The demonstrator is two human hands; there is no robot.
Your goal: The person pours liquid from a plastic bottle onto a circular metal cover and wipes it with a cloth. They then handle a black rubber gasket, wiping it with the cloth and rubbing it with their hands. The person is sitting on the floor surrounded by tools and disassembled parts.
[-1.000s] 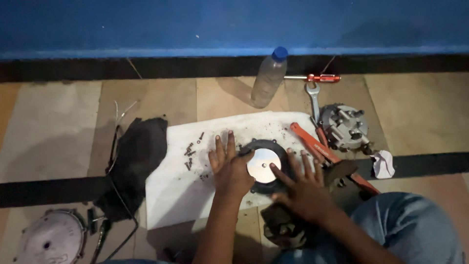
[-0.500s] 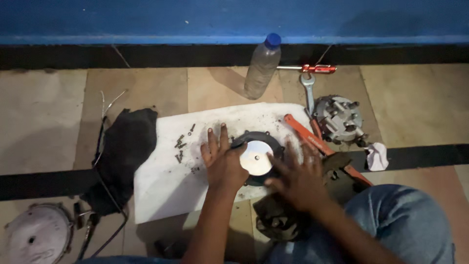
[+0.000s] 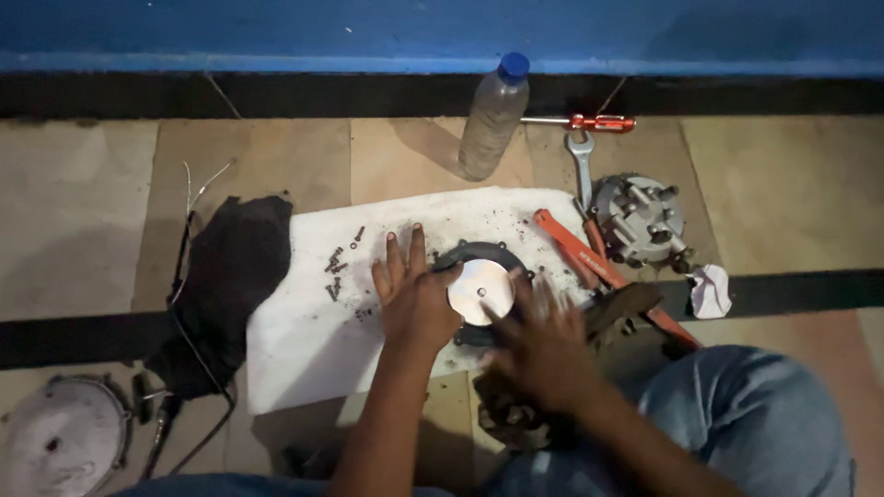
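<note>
A: What is on the far left?
B: A round metal cover (image 3: 63,440), then a black cloth (image 3: 226,267) with wires

A: And on the white cloth (image 3: 304,354)?
B: Little screws (image 3: 336,271). The left hand (image 3: 414,294) lies flat, fingers spread, touching the black ring with a shiny disc (image 3: 481,291). The right hand (image 3: 543,345) is blurry, fingers spread, touching the disc

A: What is past them?
B: Orange pliers (image 3: 575,250), a wrench (image 3: 582,161), a plastic bottle (image 3: 493,118), a metal gear part (image 3: 640,219)

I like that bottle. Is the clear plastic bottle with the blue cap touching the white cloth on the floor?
Apart. The head view shows bare tan floor tile between the clear plastic bottle with the blue cap and the white cloth.
</note>
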